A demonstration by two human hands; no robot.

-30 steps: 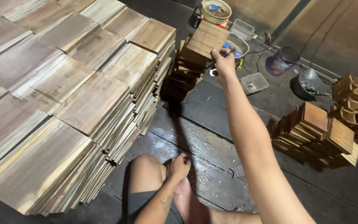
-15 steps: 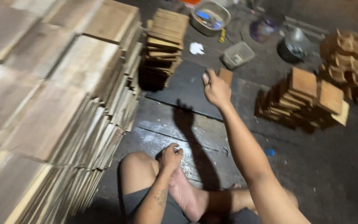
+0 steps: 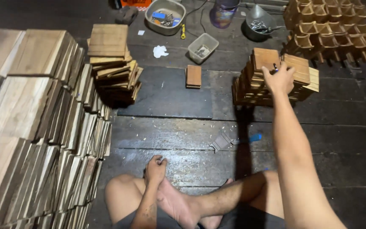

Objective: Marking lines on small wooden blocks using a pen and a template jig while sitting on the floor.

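My right hand (image 3: 279,79) reaches out over a low stack of small wooden blocks (image 3: 255,87) on the floor at the right. Its fingers are closed around a small dark pen-like thing (image 3: 275,67) whose tip pokes out above the knuckles. My left hand (image 3: 155,166) rests with curled fingers on my foot, holding nothing that I can see. I sit cross-legged on dark floorboards. A single wooden block (image 3: 193,76) lies on a dark flat board (image 3: 166,99) ahead of me.
Big piles of wooden squares (image 3: 34,127) fill the left, with a smaller stack (image 3: 111,59) behind them. Several open wooden frames (image 3: 335,29) are piled at the far right. A plastic tub (image 3: 203,46), a bowl (image 3: 165,17), a blue stick (image 3: 253,138) and a grey scrap (image 3: 220,142) lie about.
My right hand has left the smaller stack of squares at the left and swung right to the block stack. The view has tilted down and right. My left hand stays on my foot.
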